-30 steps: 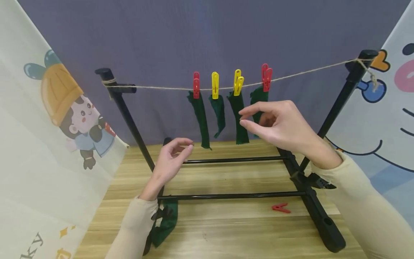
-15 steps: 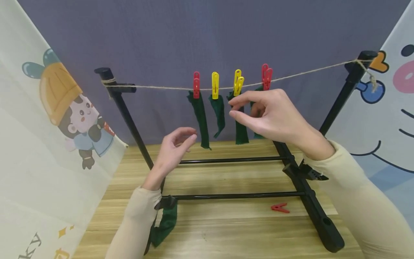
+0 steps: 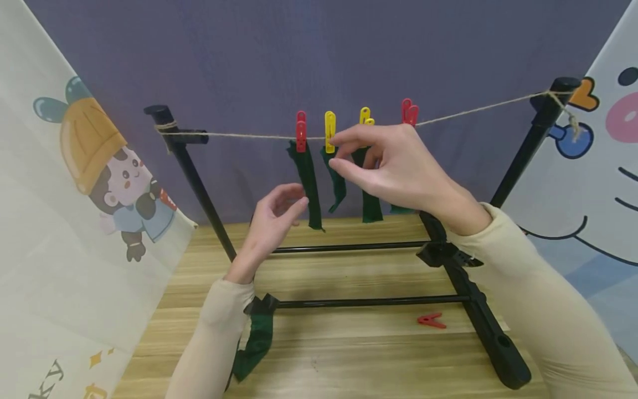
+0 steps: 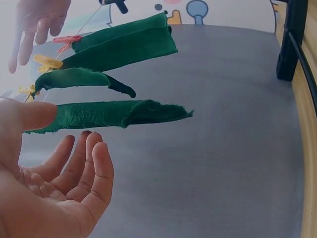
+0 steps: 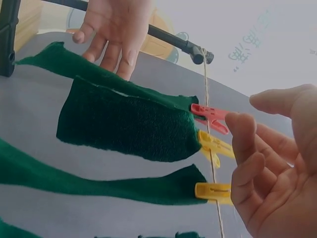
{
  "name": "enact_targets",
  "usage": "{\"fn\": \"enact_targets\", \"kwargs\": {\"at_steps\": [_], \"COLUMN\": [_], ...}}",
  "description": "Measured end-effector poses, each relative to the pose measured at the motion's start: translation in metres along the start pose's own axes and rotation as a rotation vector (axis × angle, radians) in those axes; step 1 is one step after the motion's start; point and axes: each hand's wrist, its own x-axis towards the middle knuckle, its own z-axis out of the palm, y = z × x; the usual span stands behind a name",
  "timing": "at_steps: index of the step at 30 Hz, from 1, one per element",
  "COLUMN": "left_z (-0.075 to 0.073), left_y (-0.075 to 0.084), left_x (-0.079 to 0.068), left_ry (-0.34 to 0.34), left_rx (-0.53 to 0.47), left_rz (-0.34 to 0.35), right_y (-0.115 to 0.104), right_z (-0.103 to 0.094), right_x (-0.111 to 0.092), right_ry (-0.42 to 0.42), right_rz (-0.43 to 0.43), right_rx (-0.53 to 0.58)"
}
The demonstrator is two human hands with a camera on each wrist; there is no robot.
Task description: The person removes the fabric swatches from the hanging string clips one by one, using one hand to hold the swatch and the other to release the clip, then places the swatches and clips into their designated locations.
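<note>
Several green cloth pieces hang from a twine line (image 3: 239, 135), each by a clothespin. My left hand (image 3: 271, 221), fingers loosely bent and holding nothing, is beside the leftmost cloth strip (image 3: 311, 194); in the left wrist view its thumb overlaps that strip (image 4: 99, 115). A red clothespin (image 3: 301, 133) fixes this strip to the line. My right hand (image 3: 399, 166) is at line height, thumb and forefinger apart with nothing between them. Its fingertips are right by a yellow clothespin (image 3: 330, 130), and it partly hides another yellow clothespin (image 3: 365, 114) and a red clothespin (image 3: 410, 112).
A black stand carries the line between its left post (image 3: 194, 183) and right post (image 3: 528, 144). Two crossbars, including the front crossbar (image 3: 369, 302), run low. On the wooden table (image 3: 359, 354) lie a loose red clothespin (image 3: 431, 320) and a green cloth (image 3: 256, 343) by the left foot.
My right hand has moved left and up along the line, from the right-hand cloths to the yellow clothespin. My left hand has risen slightly toward the leftmost strip. The hanging cloths keep their places.
</note>
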Motion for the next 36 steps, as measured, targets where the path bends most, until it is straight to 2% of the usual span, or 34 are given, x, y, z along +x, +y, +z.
{"fn": "enact_targets", "kwargs": {"at_steps": [7, 17, 25, 28, 36], "left_z": [0.0, 0.002, 0.003, 0.004, 0.006], "left_y": [0.005, 0.006, 0.009, 0.011, 0.014], "left_x": [0.004, 0.01, 0.014, 0.017, 0.022], "left_ry": [-0.002, 0.015, 0.016, 0.014, 0.018], "left_rx": [0.01, -0.025, -0.031, -0.035, -0.019], "left_rz": [0.005, -0.025, 0.007, 0.016, -0.004], "right_y": [-0.005, -0.013, -0.017, -0.019, -0.022], "right_z": [0.007, 0.016, 0.019, 0.019, 0.022], "right_x": [0.008, 0.02, 0.033, 0.036, 0.044], "right_ry": [0.027, 0.036, 0.012, 0.002, -0.097], "right_rz": [0.018, 0.091, 0.116, 0.15, 0.26], "right_rx": [0.003, 0.009, 0.014, 0.014, 0.006]}}
